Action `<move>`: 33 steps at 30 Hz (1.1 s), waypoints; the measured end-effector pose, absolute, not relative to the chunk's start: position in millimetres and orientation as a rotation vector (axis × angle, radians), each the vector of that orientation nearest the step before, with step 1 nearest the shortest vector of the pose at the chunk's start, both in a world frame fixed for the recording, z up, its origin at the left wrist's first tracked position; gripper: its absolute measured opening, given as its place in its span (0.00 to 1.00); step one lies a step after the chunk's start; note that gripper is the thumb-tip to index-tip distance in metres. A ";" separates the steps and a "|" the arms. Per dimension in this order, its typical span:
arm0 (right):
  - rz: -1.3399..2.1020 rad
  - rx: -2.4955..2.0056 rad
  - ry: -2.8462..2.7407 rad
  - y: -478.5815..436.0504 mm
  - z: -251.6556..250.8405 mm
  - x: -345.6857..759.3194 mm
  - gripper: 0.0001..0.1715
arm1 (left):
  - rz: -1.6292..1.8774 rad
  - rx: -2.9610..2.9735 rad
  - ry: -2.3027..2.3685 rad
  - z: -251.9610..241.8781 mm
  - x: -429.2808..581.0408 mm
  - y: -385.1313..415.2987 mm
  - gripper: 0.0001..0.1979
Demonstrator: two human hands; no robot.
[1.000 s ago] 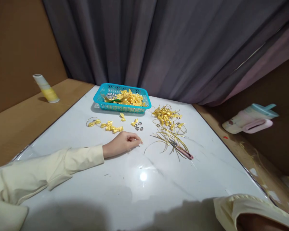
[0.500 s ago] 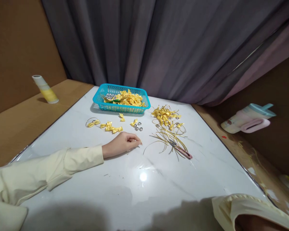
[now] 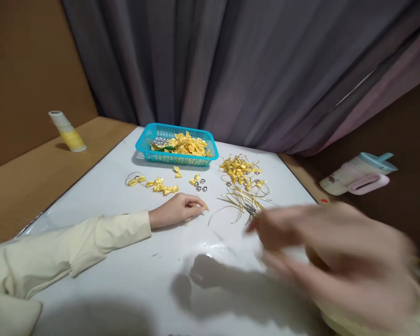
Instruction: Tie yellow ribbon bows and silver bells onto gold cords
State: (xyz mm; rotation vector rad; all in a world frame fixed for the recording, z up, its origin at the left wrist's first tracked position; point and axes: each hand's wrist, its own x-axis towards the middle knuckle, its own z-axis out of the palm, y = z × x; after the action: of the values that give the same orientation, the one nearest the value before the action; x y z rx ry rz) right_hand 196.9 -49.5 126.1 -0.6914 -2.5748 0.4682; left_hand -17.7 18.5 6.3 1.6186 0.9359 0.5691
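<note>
The tabletop (image 3: 126, 261) is white and glossy with faint grey veining, edged by a thin dark line, and a blue basket (image 3: 177, 159) stands near its far end, holding yellow bows and small silver pieces. Behind the basket hangs a dark grey curtain (image 3: 161, 60), turning pinkish well off to its right. A brown wall (image 3: 28, 70) rises on the basket's left, with a brown ledge (image 3: 24, 172) below it that bears a tilted white-and-yellow cylinder (image 3: 68, 132). Far to the basket's right sits a pastel cup (image 3: 336, 179) with a pink handle.

On the person's side of the basket, loose bows (image 3: 159, 185) and silver beads (image 3: 200, 187) lie scattered. Beyond them from the basket, the left hand (image 3: 177, 207) rests on the table, thumb and forefinger pressed together; I can't tell whether anything is pinched there. To the basket's right lies a heap of wired bows (image 3: 240, 168), and just nearer the person, gold strands (image 3: 236, 201) with a metal-headed tool (image 3: 251, 210) on them. The right hand (image 3: 331, 259), raised and blurred, partly hides that tool; its grip I can't make out. Its shadow falls across the white surface.
</note>
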 end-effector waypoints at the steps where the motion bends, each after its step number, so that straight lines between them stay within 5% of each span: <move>1: 0.431 -0.754 -2.581 -38.5 122.0 194.6 0.09 | 0.571 1.603 0.910 6.2 -18.0 18.7 0.14; 3: 0.235 -1.080 -2.704 -11.8 105.0 189.0 0.06 | 0.575 1.572 0.864 5.3 -19.0 19.6 0.15; 7: 0.245 -1.323 -2.877 23.9 62.7 172.5 0.21 | 0.566 1.443 0.743 2.6 -22.4 24.1 0.13; 11: -0.207 -1.083 -2.983 23.7 44.1 159.1 0.08 | 0.502 1.206 0.593 2.0 -27.1 31.0 0.09; 14: -0.403 -0.924 -3.075 23.0 45.4 159.0 0.12 | 0.436 1.086 0.535 2.0 -29.6 34.2 0.09; 19: -0.341 -1.228 -3.095 29.3 57.4 170.6 0.12 | 0.422 1.049 0.535 1.8 -30.3 34.4 0.20; 25: -0.225 -1.603 -2.799 23.4 68.0 179.7 0.29 | 0.463 1.018 0.564 5.0 -29.2 33.1 0.28; 33: 0.112 -1.597 -2.654 10.8 41.1 150.6 0.09 | 0.506 0.945 0.553 0.2 -28.5 34.6 0.33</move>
State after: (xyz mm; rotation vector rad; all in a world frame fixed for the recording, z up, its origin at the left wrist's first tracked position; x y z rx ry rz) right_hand 150.6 10.8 41.1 -1.5971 -2.6539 0.1123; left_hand -28.5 34.6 0.2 0.9455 0.5525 0.5061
